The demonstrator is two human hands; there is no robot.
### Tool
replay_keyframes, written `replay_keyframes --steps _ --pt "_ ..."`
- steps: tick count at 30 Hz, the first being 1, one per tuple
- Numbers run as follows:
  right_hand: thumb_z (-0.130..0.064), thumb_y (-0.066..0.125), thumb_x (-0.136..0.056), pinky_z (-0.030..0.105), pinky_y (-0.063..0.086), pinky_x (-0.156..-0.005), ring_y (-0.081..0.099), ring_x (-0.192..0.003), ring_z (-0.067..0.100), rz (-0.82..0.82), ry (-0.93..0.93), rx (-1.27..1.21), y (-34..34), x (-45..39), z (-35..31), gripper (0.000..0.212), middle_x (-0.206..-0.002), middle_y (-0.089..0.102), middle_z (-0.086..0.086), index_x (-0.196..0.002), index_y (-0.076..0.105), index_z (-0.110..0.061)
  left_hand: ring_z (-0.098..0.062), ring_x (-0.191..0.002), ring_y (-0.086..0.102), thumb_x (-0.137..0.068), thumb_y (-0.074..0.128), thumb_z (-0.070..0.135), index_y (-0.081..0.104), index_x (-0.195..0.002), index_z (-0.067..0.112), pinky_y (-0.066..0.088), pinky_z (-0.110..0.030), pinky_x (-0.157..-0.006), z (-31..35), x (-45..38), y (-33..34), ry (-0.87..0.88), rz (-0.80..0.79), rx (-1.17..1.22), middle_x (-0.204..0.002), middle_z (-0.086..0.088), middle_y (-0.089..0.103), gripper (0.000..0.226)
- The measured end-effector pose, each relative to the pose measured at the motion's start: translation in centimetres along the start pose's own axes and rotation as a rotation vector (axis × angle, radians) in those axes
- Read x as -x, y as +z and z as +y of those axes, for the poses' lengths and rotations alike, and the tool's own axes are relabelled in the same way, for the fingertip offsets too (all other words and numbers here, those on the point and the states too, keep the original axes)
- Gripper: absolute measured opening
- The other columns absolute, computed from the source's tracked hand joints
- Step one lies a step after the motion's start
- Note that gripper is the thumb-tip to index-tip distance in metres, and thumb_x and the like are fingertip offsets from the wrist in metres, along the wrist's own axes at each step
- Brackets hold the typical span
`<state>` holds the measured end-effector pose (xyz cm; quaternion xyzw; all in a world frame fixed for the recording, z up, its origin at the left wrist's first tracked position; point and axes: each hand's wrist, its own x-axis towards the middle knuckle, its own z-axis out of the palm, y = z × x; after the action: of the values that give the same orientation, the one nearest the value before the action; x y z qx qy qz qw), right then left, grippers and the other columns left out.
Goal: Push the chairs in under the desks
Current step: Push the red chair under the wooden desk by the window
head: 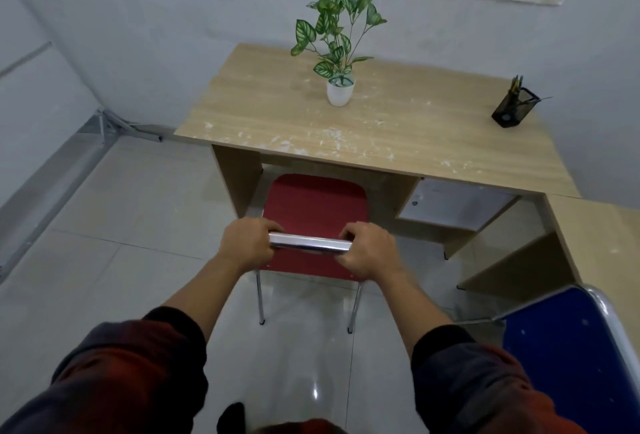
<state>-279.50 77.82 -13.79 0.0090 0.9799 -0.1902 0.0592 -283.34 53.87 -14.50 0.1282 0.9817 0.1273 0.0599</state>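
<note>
At the desk [363, 128], left hand [247, 243] and right hand [369, 253] clamped on red chair [315, 205] top rail, seat partly under

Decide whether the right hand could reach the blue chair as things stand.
Probably yes. The right hand now grips the red chair's chrome back rail, but the blue chair stands close on that side with open floor between; it would have to let go first.

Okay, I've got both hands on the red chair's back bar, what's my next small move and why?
Probably keep pushing straight ahead. Your left hand and right hand grip the chrome back bar, and the red chair has only its seat's front edge under the desk. It looks lined up with the gap between the side panel and the drawer unit.
</note>
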Motion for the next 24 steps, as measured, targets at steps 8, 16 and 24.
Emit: replay_keyframes --steps 8,16,24 --pt "-0.051 0.065 -0.07 0.034 0.055 -0.077 0.067 -0.085 0.023 -0.004 0.068 0.008 0.4 -1.8 -2.0 0.036 -0.09 0.073 -0.005 -0.098 0.07 -0.03 -0.017 -0.087 0.067 -0.079 0.072 0.026 0.073 -0.11 0.035 0.05 -0.027 -0.07 -2.1 -2.1 -1.1 0.044 -0.017 0.008 -0.101 0.007 0.075 0.032" --pt "-0.052 0.064 -0.071 0.035 0.055 -0.073 0.067 -0.081 0.026 0.028 0.076 0.011 1.8 -4.7 -4.8 0.037 -0.086 0.072 -0.003 -0.098 0.07 -0.027 -0.017 -0.089 0.066 -0.078 0.07 0.023 0.073 -0.11 0.034 0.055 -0.032 -0.074 -5.4 -5.0 -2.8 0.021 -0.044 -0.001 -0.104 0.008 0.074 0.034" --pt "-0.052 0.066 -0.068 0.034 0.055 -0.076 0.068 -0.083 0.024 0.053 0.105 0.012 1.5 -9.3 -5.1 0.038 -0.085 0.073 -0.005 -0.098 0.071 -0.029 -0.017 -0.089 0.067 -0.077 0.07 0.026 0.073 -0.11 0.034 0.056 -0.033 -0.074 -6.8 -9.4 -3.2 0.039 -0.008 0.014 -0.103 0.009 0.074 0.034"
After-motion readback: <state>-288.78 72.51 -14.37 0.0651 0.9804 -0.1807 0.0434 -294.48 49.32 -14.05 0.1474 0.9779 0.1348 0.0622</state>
